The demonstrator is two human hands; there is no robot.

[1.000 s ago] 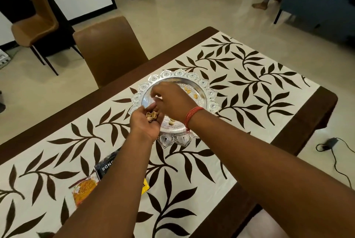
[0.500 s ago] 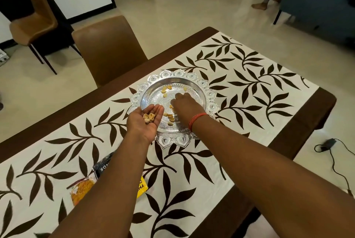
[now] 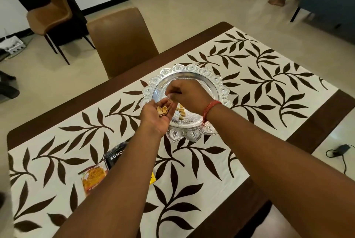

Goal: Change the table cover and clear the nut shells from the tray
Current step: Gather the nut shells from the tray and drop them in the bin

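- Table cover (image 3: pixel 255 91): cream cloth printed with dark brown leafy branches, spread along a dark wooden table (image 3: pixel 317 120); runs from lower left of the frame to the right edge.
- Tray (image 3: pixel 221 87): round, silver, with an embossed scalloped rim; sits on the cover at the centre of the frame.
- Nut shells, loose (image 3: pixel 181 112): a few pale shells in the near part of the tray, partly hidden by the right hand.
- Left hand (image 3: pixel 157 116): palm up, fingers cupped loosely, over the tray's left rim; carries a small pile of shells in the palm (image 3: pixel 162 110).
- Right hand (image 3: pixel 187 96): palm down above the tray, just beside the left hand's fingertips; fingers curled with the tips drawn together above the cupped palm. Whether they pinch a shell cannot be told. A red thread band (image 3: pixel 209 110) circles the wrist.
- Snack packets (image 3: pixel 94 177): an orange one and a dark one lettered in white, flat on the cover at lower left, partly under the left forearm.
- Brown chair (image 3: pixel 123 41): pushed to the table's far side, upper centre-left.
- Second brown chair (image 3: pixel 51 9): upper left, well apart from the table.
- Blue sofa (image 3: pixel 326 1): upper right.
- Black adapter and cable (image 3: pixel 343 148): on the floor at the right edge.
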